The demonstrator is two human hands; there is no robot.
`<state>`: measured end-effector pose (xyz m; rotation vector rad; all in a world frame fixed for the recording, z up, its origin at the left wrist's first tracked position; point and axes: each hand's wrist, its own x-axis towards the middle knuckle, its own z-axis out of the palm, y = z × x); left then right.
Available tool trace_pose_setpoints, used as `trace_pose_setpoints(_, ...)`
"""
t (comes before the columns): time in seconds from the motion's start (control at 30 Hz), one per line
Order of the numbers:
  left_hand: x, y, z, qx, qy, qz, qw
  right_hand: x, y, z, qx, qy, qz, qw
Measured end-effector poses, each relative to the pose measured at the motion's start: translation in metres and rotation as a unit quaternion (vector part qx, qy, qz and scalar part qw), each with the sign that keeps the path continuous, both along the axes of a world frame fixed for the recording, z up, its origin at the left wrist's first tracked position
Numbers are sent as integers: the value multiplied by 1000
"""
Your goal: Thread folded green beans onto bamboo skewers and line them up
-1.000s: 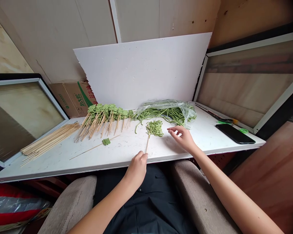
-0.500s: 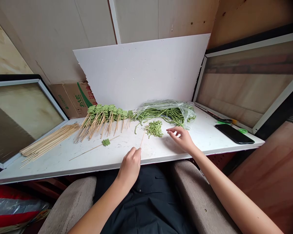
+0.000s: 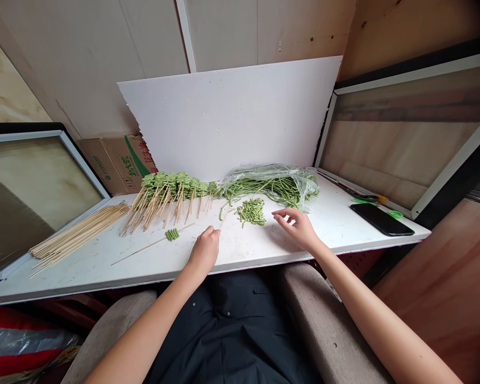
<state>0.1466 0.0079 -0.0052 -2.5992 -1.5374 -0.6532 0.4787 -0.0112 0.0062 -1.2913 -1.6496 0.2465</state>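
Observation:
My left hand (image 3: 204,249) is closed around a thin bamboo skewer (image 3: 225,217), whose bare end points away over the white table. To its right lies a small pile of cut green bean pieces (image 3: 251,212). My right hand (image 3: 298,228) hovers just right of that pile, fingers loosely curved and apart, with nothing visible in them. Left of my left hand, a skewer threaded with several bean pieces (image 3: 172,234) rests on the table. Behind it are stacked many finished bean skewers (image 3: 172,186), their sticks toward me.
Loose bamboo skewers (image 3: 78,232) lie at the left. A clear plastic bag of long green beans (image 3: 272,184) sits at the back against a white board (image 3: 232,117). A black phone (image 3: 382,219) and a green ring (image 3: 394,214) are at the right. A cardboard box (image 3: 118,162) stands behind.
My left hand has moved left with the skewer, drawing its tip away from the bean pile. My right hand has stayed almost where it was.

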Motion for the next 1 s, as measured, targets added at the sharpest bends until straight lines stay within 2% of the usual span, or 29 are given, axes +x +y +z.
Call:
trace_pose_setpoints(0.1,-5,1,-3,-16,-3,-3,1000,0,0,0,0,4,1,1000)
trace_pose_setpoints(0.27,-13,-3,-3,-29,-64,-15,997,0,0,0,-5,5,1,1000)
trace_pose_setpoints(0.6,-20,-16,0,37,-154,-50,986,0,1,-1,-8,3,1,1000)
trace_pose_setpoints(0.83,-35,-4,1,81,-137,-24,987,0,1,-2,-4,3,4,1000)
trace_pose_setpoints(1.0,-45,7,-1,56,-100,1,993,0,2,-3,-3,3,2,1000)
